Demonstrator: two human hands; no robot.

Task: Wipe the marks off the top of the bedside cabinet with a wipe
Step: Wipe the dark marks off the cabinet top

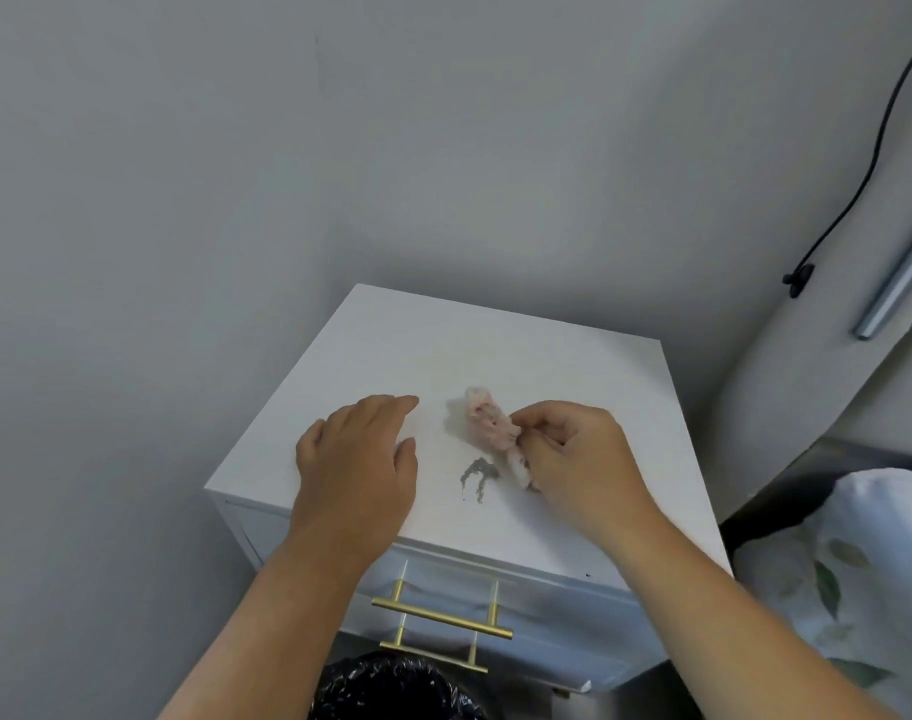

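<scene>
The white bedside cabinet (495,345) stands in a corner, seen from above. A grey smeared mark (477,472) lies on its top near the front middle. My right hand (578,459) pinches a crumpled white wipe (490,420) with pinkish stains, held just above and right of the mark. My left hand (357,459) rests flat on the top to the left of the mark, fingers spread, holding nothing.
Grey walls close in behind and to the left. Gold bar handles (443,615) front the drawers. A black bin bag (391,688) sits below the cabinet front. A bed with a leaf-print pillow (848,574) is on the right; a black cable (859,163) hangs on the wall.
</scene>
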